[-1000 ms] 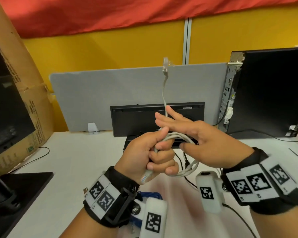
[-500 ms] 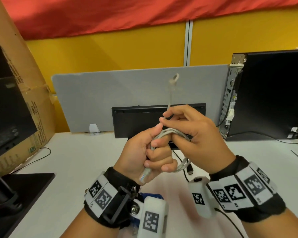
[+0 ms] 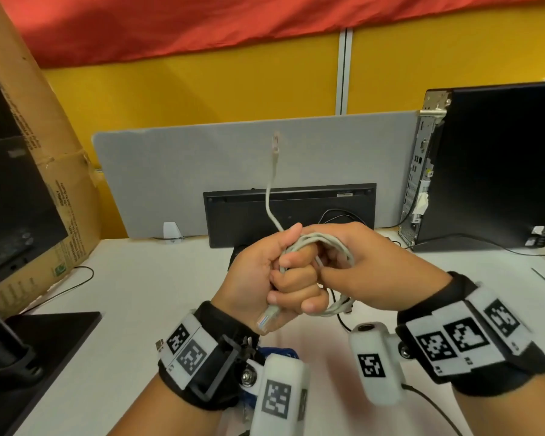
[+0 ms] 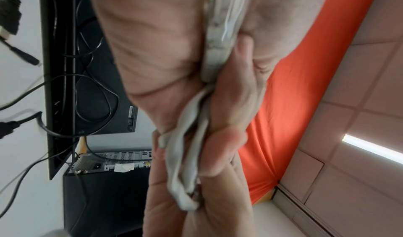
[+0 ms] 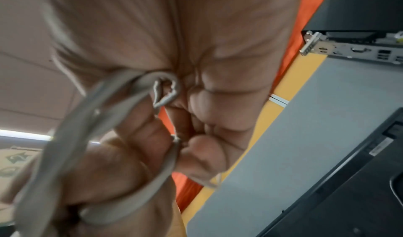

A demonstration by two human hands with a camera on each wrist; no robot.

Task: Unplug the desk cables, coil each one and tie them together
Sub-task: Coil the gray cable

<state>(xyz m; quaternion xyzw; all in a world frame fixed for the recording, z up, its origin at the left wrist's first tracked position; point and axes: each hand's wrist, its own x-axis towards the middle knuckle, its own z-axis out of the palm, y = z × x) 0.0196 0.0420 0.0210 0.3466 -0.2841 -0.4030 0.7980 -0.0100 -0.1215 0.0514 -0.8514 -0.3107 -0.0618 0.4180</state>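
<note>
Above the white desk, in front of the black monitor base: left hand fisted tight round a coiled grey cable, clear plug poking out below the fist. Right hand curled over the coil's loops, fingers hooked through them. Free cable end sticking straight up. Black computer tower off to the right.

Left hand fisted around grey cable coil above white tabletop; right hand curled on the loops. One cable end sticks up — connector topmost. Second plug protrudes below left fist.
</note>
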